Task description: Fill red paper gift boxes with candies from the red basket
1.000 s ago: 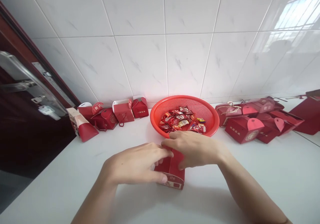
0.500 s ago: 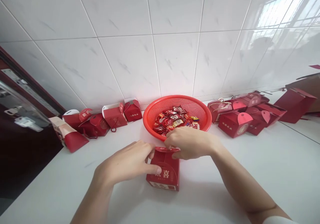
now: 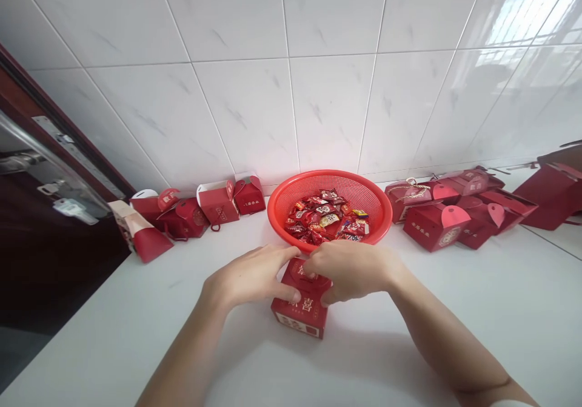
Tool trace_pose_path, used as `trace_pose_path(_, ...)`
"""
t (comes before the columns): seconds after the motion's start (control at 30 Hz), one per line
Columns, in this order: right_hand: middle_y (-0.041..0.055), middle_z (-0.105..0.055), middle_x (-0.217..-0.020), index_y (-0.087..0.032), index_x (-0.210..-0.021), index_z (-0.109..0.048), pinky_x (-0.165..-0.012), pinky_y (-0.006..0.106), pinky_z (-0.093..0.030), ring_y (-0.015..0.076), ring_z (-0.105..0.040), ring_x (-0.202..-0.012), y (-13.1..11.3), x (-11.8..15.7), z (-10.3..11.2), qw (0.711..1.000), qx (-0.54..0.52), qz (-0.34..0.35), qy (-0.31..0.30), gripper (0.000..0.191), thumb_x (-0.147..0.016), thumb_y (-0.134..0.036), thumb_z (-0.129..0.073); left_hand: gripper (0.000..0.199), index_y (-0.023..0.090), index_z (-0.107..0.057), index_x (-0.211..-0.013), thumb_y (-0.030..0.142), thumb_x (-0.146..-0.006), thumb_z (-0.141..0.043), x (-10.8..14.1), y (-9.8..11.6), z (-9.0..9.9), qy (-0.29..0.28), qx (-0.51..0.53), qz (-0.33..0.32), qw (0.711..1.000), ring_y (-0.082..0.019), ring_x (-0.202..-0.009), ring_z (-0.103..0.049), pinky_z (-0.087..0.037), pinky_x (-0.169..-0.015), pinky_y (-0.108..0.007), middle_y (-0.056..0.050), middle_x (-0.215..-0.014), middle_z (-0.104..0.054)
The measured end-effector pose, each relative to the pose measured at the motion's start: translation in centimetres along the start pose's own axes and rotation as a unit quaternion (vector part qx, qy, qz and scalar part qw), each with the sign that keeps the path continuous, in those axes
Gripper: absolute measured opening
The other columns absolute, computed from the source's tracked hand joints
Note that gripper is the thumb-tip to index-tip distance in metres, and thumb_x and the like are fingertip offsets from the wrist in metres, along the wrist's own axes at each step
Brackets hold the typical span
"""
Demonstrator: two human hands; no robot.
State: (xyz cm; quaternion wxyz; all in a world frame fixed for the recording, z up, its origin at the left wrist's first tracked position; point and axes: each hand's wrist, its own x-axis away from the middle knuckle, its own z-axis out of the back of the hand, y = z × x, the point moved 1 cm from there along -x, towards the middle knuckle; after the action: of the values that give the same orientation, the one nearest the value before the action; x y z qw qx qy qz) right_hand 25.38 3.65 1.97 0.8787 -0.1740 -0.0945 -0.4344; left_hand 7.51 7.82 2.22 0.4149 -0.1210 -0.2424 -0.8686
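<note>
A red gift box [image 3: 301, 316] with gold lettering lies on the white table in front of me, between my hands. My left hand [image 3: 252, 279] grips its left side, thumb on the printed face and fingers toward the far edge. My right hand [image 3: 352, 273] is at its far right part, index finger pressing on the flap and thumb by the right edge. Some fingertips of both hands are hidden. Just beyond the box stands a red plastic basket [image 3: 275, 204] holding many wrapped candies [image 3: 328, 218].
Several red boxes [image 3: 218, 204] stand along the left by the tiled wall, near a red and cream box [image 3: 148, 237]. More red boxes [image 3: 436, 228] crowd the right. A dark door with keys [image 3: 75, 210] is at the far left. The white table [image 3: 373, 358] spreads below.
The box's far flap, upright before, now lies down flat against the box. My right index finger has moved onto it. The view has shifted slightly left.
</note>
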Motion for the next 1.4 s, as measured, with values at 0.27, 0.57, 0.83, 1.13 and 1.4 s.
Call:
trace_pose_path(0.27,0.0074,-0.068,-0.083,-0.015,-0.097,-0.07,-0.054,0.029,-0.032,0.0206,-0.064,-0.069,-0.8,-0.7,-0.2,0.999,0.023,-0.018,0.043,0.022,-0.082,-0.031,-0.07,0.037,0.024,-0.059,-0.092,0.05,-0.069,-0.072,-0.1,0.0,0.0,-0.032,0.019,0.023,0.999,-0.023,-0.074,-0.059,-0.035,-0.054,-0.029,-0.001,-0.083,-0.061)
trace_pose_path(0.57,0.0091,-0.069,-0.094,-0.014,-0.108,-0.068,-0.056,0.028,-0.035,0.0234,-0.067,-0.079,-1.3,-0.1,-0.1,0.999,0.027,-0.025,0.032,0.038,-0.08,-0.038,-0.078,0.054,0.024,-0.06,-0.087,0.066,-0.059,-0.077,-0.5,-0.2,-0.5,-0.032,0.007,0.049,0.998,-0.023,-0.075,-0.057,-0.033,-0.054,-0.03,0.0,-0.08,-0.06)
trace_pose_path(0.83,0.0121,-0.071,-0.1,-0.009,-0.119,-0.065,-0.052,0.028,-0.034,0.023,-0.069,-0.079,-2.4,-0.9,-1.2,0.999,0.033,-0.004,-0.005,0.046,-0.08,-0.029,-0.076,0.055,0.024,-0.046,-0.063,0.069,-0.057,-0.076,-0.8,-0.4,-0.5,-0.054,-0.022,0.05,0.997,-0.018,-0.058,-0.046,-0.027,-0.049,-0.032,0.003,-0.06,-0.047)
trace_pose_path(1.13,0.0136,-0.072,-0.099,-0.01,-0.106,-0.07,-0.053,0.028,-0.038,0.0253,-0.072,-0.082,-3.5,-1.0,-1.3,0.997,0.075,0.01,0.019,0.037,-0.078,-0.031,-0.082,0.051,0.023,-0.046,-0.057,0.061,-0.057,-0.079,-1.1,-0.4,-0.6,-0.063,-0.025,0.043,0.997,-0.017,-0.057,-0.047,-0.027,-0.049,-0.03,0.003,-0.059,-0.049)
trace_pose_path(1.4,0.0131,-0.072,-0.1,-0.011,-0.109,-0.069,-0.052,0.03,-0.037,0.0261,-0.071,-0.082,-3.3,-1.1,-1.6,0.996,0.089,0.017,0.027,0.042,-0.078,-0.036,-0.081,0.048,0.024,-0.047,-0.058,0.06,-0.057,-0.079,-1.0,-0.5,-0.6,-0.056,-0.005,0.028,0.998,-0.017,-0.057,-0.045,-0.026,-0.046,-0.029,0.004,-0.058,-0.047)
